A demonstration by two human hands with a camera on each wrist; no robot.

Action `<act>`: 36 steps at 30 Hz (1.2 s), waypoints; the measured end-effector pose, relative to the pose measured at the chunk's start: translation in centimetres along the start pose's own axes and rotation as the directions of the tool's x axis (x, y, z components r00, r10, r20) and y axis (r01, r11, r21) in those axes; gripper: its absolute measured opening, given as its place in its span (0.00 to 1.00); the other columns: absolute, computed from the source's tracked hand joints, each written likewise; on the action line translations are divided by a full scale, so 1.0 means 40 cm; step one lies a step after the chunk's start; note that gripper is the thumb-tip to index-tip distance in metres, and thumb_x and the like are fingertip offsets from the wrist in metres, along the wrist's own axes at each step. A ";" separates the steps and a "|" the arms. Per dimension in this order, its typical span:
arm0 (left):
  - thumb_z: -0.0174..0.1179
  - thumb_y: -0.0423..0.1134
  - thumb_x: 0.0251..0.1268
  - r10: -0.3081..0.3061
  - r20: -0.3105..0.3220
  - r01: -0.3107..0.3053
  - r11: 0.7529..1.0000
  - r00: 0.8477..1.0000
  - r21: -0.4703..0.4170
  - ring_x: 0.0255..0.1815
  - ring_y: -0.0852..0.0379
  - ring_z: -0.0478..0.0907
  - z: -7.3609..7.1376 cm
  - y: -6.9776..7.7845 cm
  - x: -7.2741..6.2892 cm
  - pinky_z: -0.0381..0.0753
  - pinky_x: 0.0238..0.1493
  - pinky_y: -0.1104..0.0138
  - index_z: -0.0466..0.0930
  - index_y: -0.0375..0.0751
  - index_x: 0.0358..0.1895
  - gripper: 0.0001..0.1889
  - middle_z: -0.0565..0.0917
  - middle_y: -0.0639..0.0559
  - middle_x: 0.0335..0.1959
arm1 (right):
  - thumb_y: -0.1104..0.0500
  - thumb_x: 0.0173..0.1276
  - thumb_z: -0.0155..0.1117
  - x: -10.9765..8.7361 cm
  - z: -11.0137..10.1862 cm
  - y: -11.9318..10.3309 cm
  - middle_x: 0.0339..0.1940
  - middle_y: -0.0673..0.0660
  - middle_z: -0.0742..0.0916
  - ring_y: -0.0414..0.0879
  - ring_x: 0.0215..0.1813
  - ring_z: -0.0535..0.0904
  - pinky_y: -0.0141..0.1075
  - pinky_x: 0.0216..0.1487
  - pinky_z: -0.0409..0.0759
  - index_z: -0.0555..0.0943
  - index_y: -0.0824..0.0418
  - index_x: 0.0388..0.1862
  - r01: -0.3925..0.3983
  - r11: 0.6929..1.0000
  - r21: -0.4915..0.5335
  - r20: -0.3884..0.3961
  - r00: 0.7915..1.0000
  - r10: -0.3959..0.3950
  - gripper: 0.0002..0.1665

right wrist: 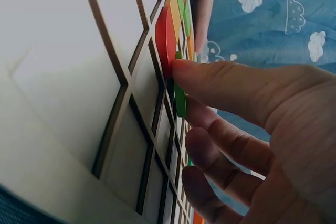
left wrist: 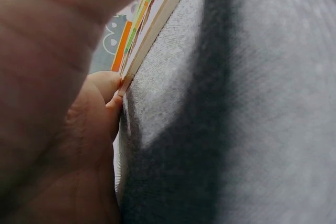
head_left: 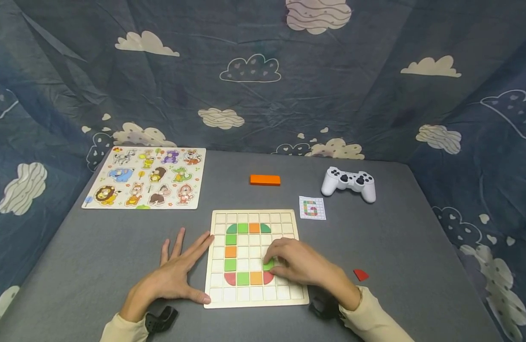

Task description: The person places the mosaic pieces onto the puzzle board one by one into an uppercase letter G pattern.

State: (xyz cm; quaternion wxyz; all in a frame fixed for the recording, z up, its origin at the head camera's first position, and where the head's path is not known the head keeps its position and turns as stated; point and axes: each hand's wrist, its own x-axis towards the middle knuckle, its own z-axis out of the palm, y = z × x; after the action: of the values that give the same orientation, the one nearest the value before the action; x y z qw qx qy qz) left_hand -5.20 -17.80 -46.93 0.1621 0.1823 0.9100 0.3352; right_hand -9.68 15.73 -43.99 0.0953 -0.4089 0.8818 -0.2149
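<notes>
A wooden grid board (head_left: 280, 294) lies on the grey table with coloured tiles set in its squares. My left hand (head_left: 170, 280) is spread at the board's left side, index fingertip and thumb touching its edge. Over the right part of the grid, my right hand (head_left: 303, 261) pinches a green square tile (right wrist: 180, 98) between thumb and fingers, just above a red quarter-round tile (right wrist: 165, 43). Green and orange squares run along the top, left and bottom of the pattern, with dark green rounded tiles (head_left: 265, 228) at the top corners and red ones (head_left: 230, 279) at the bottom.
Right of the board lie a pattern card (head_left: 312, 208) and a loose red quarter-round piece (head_left: 360, 275). A white game controller (head_left: 348, 183) sits behind the card. Further back are an orange block (head_left: 264, 180) and an animal puzzle board (head_left: 134, 173) at left.
</notes>
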 end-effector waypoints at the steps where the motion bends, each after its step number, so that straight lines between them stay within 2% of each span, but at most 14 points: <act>1: 0.79 0.69 0.29 0.000 -0.001 0.000 1.000 1.000 0.000 0.78 0.27 0.17 0.000 0.000 0.000 0.16 0.65 0.28 0.47 0.53 0.82 0.72 0.47 0.49 0.84 | 0.55 0.64 0.72 0.001 0.000 0.000 0.44 0.43 0.87 0.38 0.50 0.81 0.36 0.55 0.80 0.88 0.50 0.42 0.000 1.000 0.002 0.000 1.000 0.000 0.08; 6: 0.79 0.69 0.29 -0.004 -0.002 0.004 1.000 1.000 0.006 0.78 0.27 0.17 0.001 -0.002 -0.001 0.16 0.65 0.28 0.47 0.53 0.82 0.72 0.47 0.50 0.84 | 0.53 0.64 0.73 0.003 0.002 0.003 0.43 0.42 0.87 0.37 0.50 0.81 0.36 0.56 0.81 0.88 0.50 0.41 -0.002 1.000 0.022 0.005 1.000 0.001 0.08; 13: 0.79 0.69 0.29 0.000 0.001 0.000 1.000 1.000 0.005 0.78 0.27 0.17 0.000 -0.003 -0.002 0.16 0.65 0.28 0.47 0.52 0.82 0.72 0.47 0.49 0.84 | 0.56 0.66 0.71 0.005 0.004 0.006 0.42 0.43 0.87 0.37 0.49 0.82 0.36 0.55 0.81 0.88 0.51 0.40 0.009 0.999 0.036 0.003 1.000 -0.009 0.05; 17: 0.79 0.69 0.30 -0.003 0.000 0.003 1.000 1.000 0.006 0.78 0.27 0.18 -0.001 -0.002 -0.002 0.16 0.65 0.28 0.47 0.53 0.82 0.72 0.47 0.49 0.84 | 0.58 0.65 0.71 0.005 0.006 0.007 0.42 0.44 0.87 0.38 0.49 0.82 0.37 0.54 0.81 0.88 0.52 0.41 0.022 1.000 0.016 -0.017 1.000 -0.022 0.06; 24: 0.79 0.69 0.30 -0.007 0.006 0.007 1.000 1.000 0.007 0.78 0.28 0.17 -0.005 -0.002 -0.002 0.16 0.65 0.29 0.46 0.53 0.82 0.71 0.46 0.49 0.84 | 0.55 0.66 0.71 0.002 0.003 0.010 0.44 0.44 0.87 0.38 0.48 0.81 0.36 0.53 0.81 0.88 0.52 0.43 0.007 1.000 0.023 -0.017 1.000 -0.006 0.08; 30: 0.79 0.69 0.30 -0.006 0.007 0.006 1.000 1.000 0.008 0.78 0.28 0.17 -0.004 -0.004 0.000 0.16 0.65 0.28 0.46 0.53 0.82 0.71 0.46 0.50 0.84 | 0.58 0.65 0.71 -0.021 -0.013 0.024 0.43 0.45 0.87 0.38 0.42 0.81 0.32 0.47 0.80 0.88 0.54 0.44 0.004 0.998 0.064 -0.037 0.999 -0.001 0.09; 36: 0.79 0.68 0.31 0.001 0.014 -0.001 1.000 1.000 -0.001 0.78 0.28 0.17 -0.002 -0.003 0.000 0.16 0.65 0.28 0.46 0.53 0.82 0.71 0.46 0.49 0.84 | 0.61 0.65 0.72 -0.071 -0.027 0.049 0.41 0.47 0.87 0.36 0.36 0.76 0.30 0.38 0.78 0.87 0.54 0.45 0.000 0.993 0.117 -0.080 0.997 0.010 0.09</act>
State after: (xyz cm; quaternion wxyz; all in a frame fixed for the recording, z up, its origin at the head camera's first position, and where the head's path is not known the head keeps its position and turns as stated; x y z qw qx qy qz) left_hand -5.25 -17.92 -46.95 0.1683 0.1848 0.9086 0.3345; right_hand -9.56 19.33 -43.94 0.0839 -0.3914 0.8719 -0.2822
